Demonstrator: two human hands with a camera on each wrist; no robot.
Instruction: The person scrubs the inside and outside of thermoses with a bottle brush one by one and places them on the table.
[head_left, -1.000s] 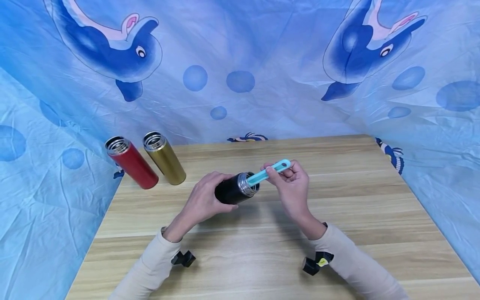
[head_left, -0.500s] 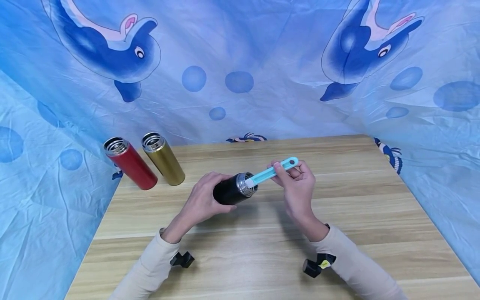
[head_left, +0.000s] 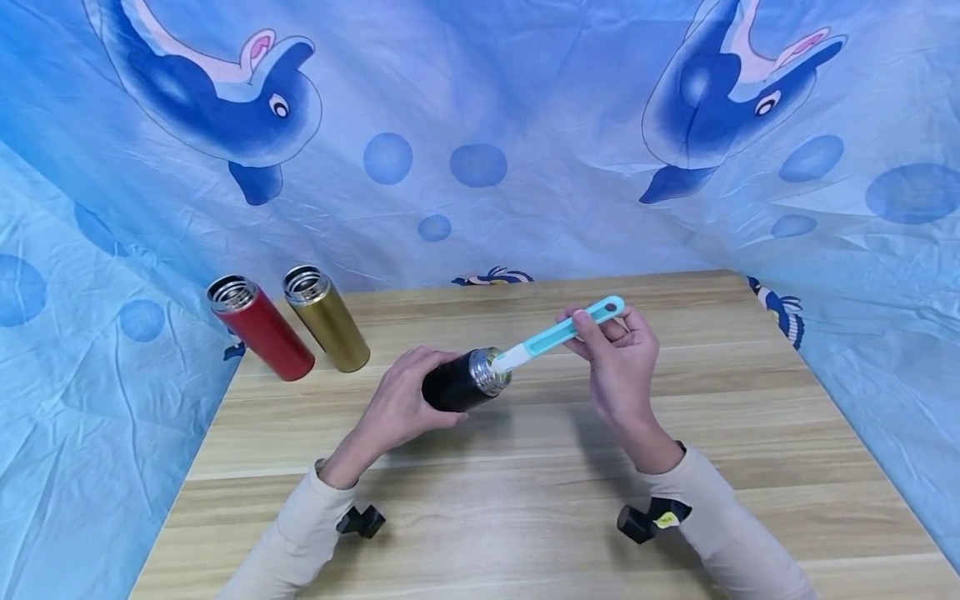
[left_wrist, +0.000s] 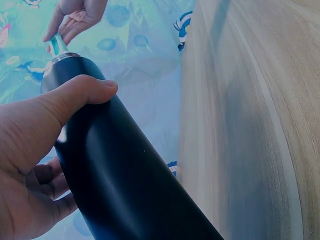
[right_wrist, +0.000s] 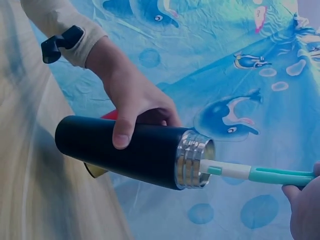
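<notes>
My left hand [head_left: 405,396] grips a black thermos bottle [head_left: 452,385] round its body, thumb on the near side. The bottle is tilted, its threaded steel mouth [right_wrist: 195,160] facing right and uncapped. With thumb and fingers my right hand [head_left: 624,367] pinches the teal handle of a bottle brush [head_left: 557,335], near the end with the hanging hole. The brush's white neck [right_wrist: 232,170] runs into the mouth, and its head is hidden inside the bottle. In the left wrist view the dark bottle [left_wrist: 120,175] lies along the palm, with the right hand [left_wrist: 82,15] beyond its mouth.
A red bottle [head_left: 264,329] and a gold bottle [head_left: 330,321] stand uncapped at the table's back left. The wooden table [head_left: 712,400] ends at a blue curtain [head_left: 480,225] printed with dolphins, which hangs along the back and sides.
My right hand has moved right and drawn the brush partly out of the bottle, so more of the white neck shows. The left hand and bottle have shifted only slightly left.
</notes>
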